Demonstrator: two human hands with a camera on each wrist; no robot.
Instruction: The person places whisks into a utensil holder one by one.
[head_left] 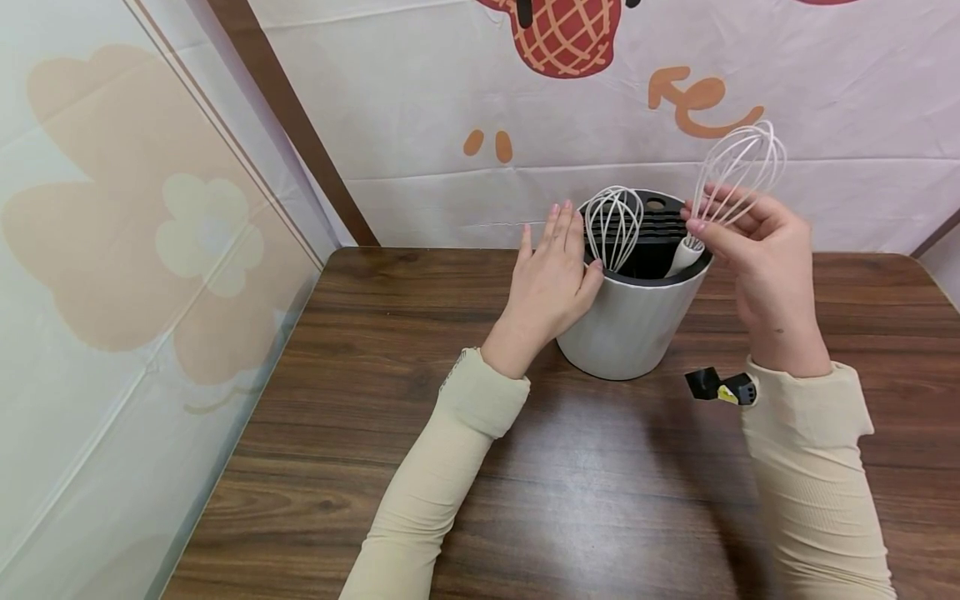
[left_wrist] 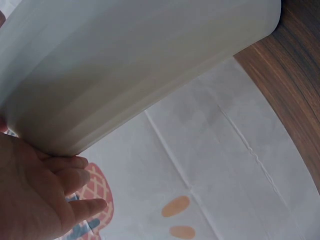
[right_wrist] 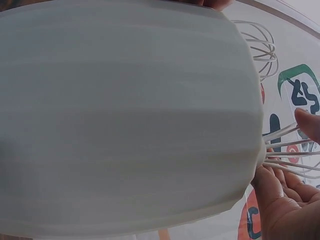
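Note:
A white utensil holder [head_left: 626,333] with a black slotted insert [head_left: 663,218] stands upright on the table. My left hand [head_left: 551,271] rests against its left rim with straight fingers. One white whisk [head_left: 613,225] stands in the holder beside that hand, wires up, its handle hidden inside. At the right rim my right hand [head_left: 772,250] pinches a second whisk [head_left: 738,171] by the lower wires, between thumb and fingers. The top of its white handle dips into the holder, tilted to the right. The right wrist view shows these wires [right_wrist: 290,154] between thumb and fingers past the holder's rim.
The holder stands near the back edge of the brown wooden table [head_left: 360,400]. Behind it hangs a pale printed cloth [head_left: 405,100], and another with a large flower print [head_left: 97,233] hangs at the left. A small black device [head_left: 720,387] sits at the right cuff.

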